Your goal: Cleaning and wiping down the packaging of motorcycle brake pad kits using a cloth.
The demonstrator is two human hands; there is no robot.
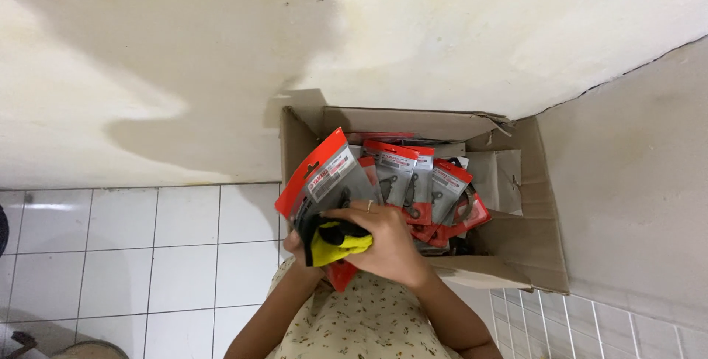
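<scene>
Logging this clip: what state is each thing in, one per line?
Box: open, flaps out, against the wall, holding packets.
Packets: sealed, standing in a loose fan in the box.
Top packet: lifted and tilted, in both hands.
Cloth: bunched against that packet.
Right hand: grip closed over cloth.
Left hand: mostly hidden behind the packet.

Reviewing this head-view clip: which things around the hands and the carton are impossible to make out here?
- Left hand: mostly hidden behind the red-topped packet and the yellow-and-black cloth.
- Right hand: fingertips buried in the cloth, so its exact grip is unclear.
- Cardboard box: bottom hidden by the stacked packets.
- Packet contents: dark parts, too small to identify.
- Object at the lower left floor edge: cut off by the frame.
</scene>
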